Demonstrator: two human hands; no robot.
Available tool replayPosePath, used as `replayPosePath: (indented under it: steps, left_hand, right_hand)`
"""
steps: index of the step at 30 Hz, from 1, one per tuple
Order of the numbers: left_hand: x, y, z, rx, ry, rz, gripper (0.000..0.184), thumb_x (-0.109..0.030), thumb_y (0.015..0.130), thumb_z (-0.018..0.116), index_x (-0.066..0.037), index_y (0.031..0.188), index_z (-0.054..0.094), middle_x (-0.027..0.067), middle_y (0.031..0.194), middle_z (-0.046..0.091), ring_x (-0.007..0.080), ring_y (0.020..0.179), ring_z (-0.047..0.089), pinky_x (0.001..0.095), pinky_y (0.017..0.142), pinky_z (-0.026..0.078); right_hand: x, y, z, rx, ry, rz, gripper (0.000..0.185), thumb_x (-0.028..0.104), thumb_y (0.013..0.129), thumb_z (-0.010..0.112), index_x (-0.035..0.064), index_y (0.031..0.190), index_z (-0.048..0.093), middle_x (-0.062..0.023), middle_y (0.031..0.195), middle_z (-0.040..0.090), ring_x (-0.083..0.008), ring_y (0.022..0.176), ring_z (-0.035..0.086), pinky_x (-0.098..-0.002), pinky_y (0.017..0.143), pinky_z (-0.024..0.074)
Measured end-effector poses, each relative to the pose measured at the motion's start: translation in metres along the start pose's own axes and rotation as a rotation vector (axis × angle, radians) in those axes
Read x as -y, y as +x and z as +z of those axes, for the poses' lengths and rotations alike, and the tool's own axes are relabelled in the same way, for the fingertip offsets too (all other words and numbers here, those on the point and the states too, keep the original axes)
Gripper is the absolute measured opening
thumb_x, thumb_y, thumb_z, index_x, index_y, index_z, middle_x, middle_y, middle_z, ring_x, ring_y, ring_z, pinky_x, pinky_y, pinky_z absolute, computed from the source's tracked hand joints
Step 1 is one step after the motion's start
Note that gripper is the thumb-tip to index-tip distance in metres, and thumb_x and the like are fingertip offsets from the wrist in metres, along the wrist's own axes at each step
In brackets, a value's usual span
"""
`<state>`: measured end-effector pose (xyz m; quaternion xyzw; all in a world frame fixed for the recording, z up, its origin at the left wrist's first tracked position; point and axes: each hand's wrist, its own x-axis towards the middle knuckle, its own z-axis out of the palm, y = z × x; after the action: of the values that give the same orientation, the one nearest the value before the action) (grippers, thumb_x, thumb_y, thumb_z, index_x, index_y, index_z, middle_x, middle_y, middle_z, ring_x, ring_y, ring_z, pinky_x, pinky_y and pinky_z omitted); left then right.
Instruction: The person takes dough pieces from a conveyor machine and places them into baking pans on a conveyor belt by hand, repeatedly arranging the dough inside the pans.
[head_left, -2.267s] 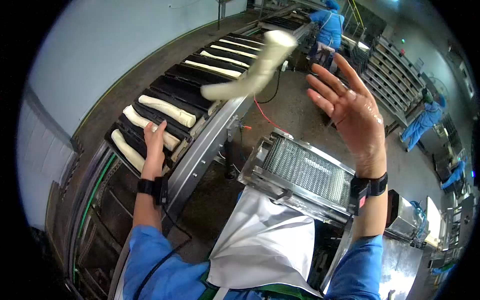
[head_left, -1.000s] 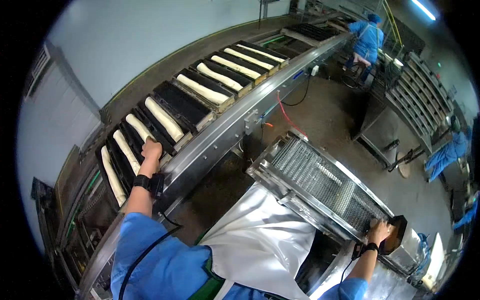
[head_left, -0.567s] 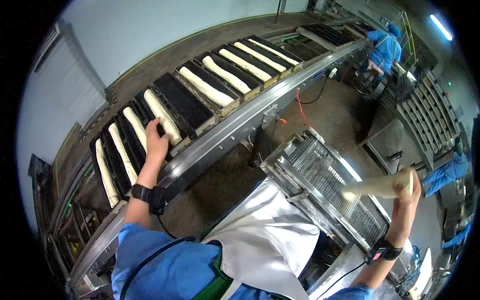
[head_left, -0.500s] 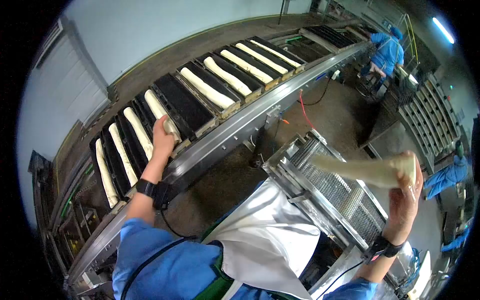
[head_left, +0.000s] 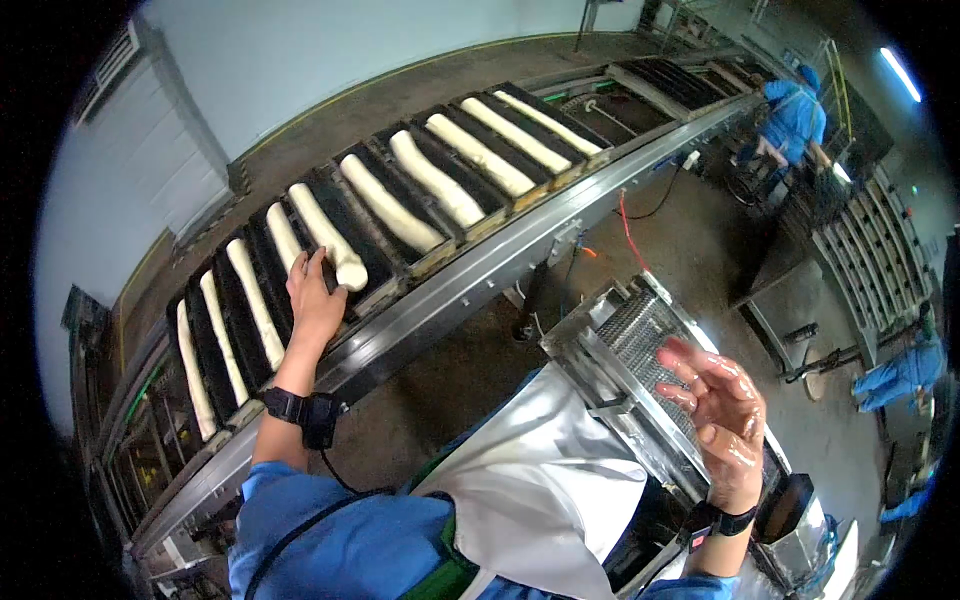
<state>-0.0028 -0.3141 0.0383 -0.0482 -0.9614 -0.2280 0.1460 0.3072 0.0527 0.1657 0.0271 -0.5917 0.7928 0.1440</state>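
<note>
Pale dough rolls lie lengthwise in a row of black pans (head_left: 400, 240). My left hand (head_left: 318, 300) is over the near ends of the pans, fingers apart. Its fingertips are beside the lower part of one dough roll (head_left: 325, 235), whose rounded end is by my thumb; whether they press on it I cannot tell. Another dough roll (head_left: 284, 235) runs partly behind that hand. My right hand (head_left: 722, 415), wet and shiny, is raised with bent, separated fingers and holds nothing. Below and behind it slopes a metal mesh belt (head_left: 632, 335).
A steel rail (head_left: 480, 255) edges the pan line. A red hose (head_left: 628, 230) hangs near the mesh belt. One co-worker (head_left: 792, 125) in blue stands at the far right beside a slotted rack (head_left: 870, 235); another person (head_left: 905, 370) is nearer the right edge.
The dough roll my right hand held is out of it, and that hand has moved left. A roll now lies in the formerly bare pan. My left hand has loosened from the roll it gripped.
</note>
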Motion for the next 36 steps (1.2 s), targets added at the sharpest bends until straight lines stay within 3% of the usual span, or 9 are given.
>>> replayPosePath:
  steps: [3,5,7,10,14,18,19,28,36]
  left_hand:
    - [0.013,0.036,0.039,0.043,-0.264,0.089,0.066,-0.009,0.074,0.068,-0.010,0.136,0.046,0.0238,0.141,0.037,0.0377,0.133,0.034,0.0414,0.111,0.028]
    - [0.023,0.059,0.066,0.163,-0.509,-0.025,0.066,-0.021,0.074,0.070,-0.002,0.133,0.047,0.0220,0.133,0.048,0.0359,0.132,0.036,0.0400,0.111,0.029]
    - [0.028,0.060,0.075,0.063,-0.229,-0.102,0.073,-0.025,0.075,0.072,0.003,0.135,0.042,0.0234,0.139,0.042,0.0361,0.133,0.034,0.0425,0.112,0.025]
    - [-0.013,0.071,0.075,0.009,-0.189,0.179,0.067,-0.019,0.083,0.066,-0.008,0.142,0.036,0.0235,0.147,0.030,0.0413,0.139,0.020,0.0519,0.114,0.017]
    - [-0.101,0.080,0.113,0.114,-0.303,0.456,0.063,-0.013,0.087,0.060,-0.014,0.144,0.034,0.0220,0.152,0.021,0.0418,0.142,0.012,0.0526,0.114,0.016]
    - [-0.173,0.087,0.158,0.267,-0.217,0.705,0.064,-0.006,0.088,0.059,-0.010,0.145,0.030,0.0180,0.155,0.014,0.0377,0.143,0.009,0.0502,0.115,0.020]
    - [-0.183,0.090,0.173,0.264,-0.193,0.732,0.066,-0.002,0.086,0.060,-0.009,0.144,0.030,0.0174,0.155,0.014,0.0339,0.144,0.010,0.0488,0.115,0.021]
    - [-0.230,0.098,0.176,0.262,0.392,1.011,0.071,-0.013,0.088,0.060,0.001,0.146,0.022,0.0145,0.156,0.014,0.0283,0.144,0.011,0.0399,0.119,0.011]
    - [-0.243,0.076,0.149,0.456,0.308,1.091,0.078,-0.018,0.085,0.062,0.002,0.147,0.019,0.0141,0.157,0.008,0.0275,0.145,0.008,0.0388,0.119,0.009]
  right_hand:
    - [-0.022,-0.022,-0.030,-0.219,-0.077,0.001,0.054,-0.001,0.070,0.063,-0.0028,0.124,0.053,-0.0207,0.134,0.050,-0.0292,0.124,0.050,-0.0420,0.100,0.0446]
    - [-0.025,-0.049,-0.050,-0.389,-0.178,0.057,0.047,-0.007,0.075,0.059,-0.0024,0.121,0.055,-0.0151,0.129,0.055,-0.0241,0.120,0.053,-0.0372,0.099,0.0453]
    - [-0.028,-0.087,-0.068,-0.567,-0.282,0.099,0.043,-0.006,0.079,0.059,-0.0021,0.121,0.055,-0.0133,0.126,0.057,-0.0221,0.116,0.055,-0.0342,0.097,0.0454]
    - [-0.045,-0.157,-0.093,-0.947,-0.540,0.271,0.042,0.000,0.080,0.063,-0.0018,0.122,0.055,-0.0150,0.126,0.057,-0.0208,0.114,0.056,-0.0326,0.095,0.0457]
    - [-0.093,-0.279,-0.119,-1.255,-1.499,0.597,0.057,0.023,0.082,0.067,-0.0054,0.127,0.047,-0.0290,0.130,0.047,-0.0453,0.123,0.040,-0.0475,0.105,0.0344]
    - [-0.142,-0.355,-0.089,-1.543,-1.543,1.078,0.070,0.044,0.091,0.049,-0.0012,0.142,0.032,-0.0293,0.148,0.025,-0.0452,0.138,0.021,-0.0531,0.113,0.0157]
    - [-0.135,-0.354,-0.073,-1.526,-1.473,1.188,0.073,0.048,0.093,0.040,0.0020,0.147,0.023,-0.0285,0.152,0.017,-0.0432,0.142,0.013,-0.0549,0.114,0.0077]
    - [-0.133,-0.354,-0.079,-1.453,-1.504,1.146,0.079,0.052,0.092,0.039,-0.0045,0.146,0.020,-0.0267,0.153,0.016,-0.0391,0.143,0.012,-0.0533,0.115,0.0076]
    - [-0.127,-0.313,-0.135,-1.408,-1.585,1.078,0.079,0.052,0.093,0.039,-0.0063,0.144,0.024,-0.0239,0.153,0.019,-0.0351,0.144,0.015,-0.0488,0.116,0.0103]
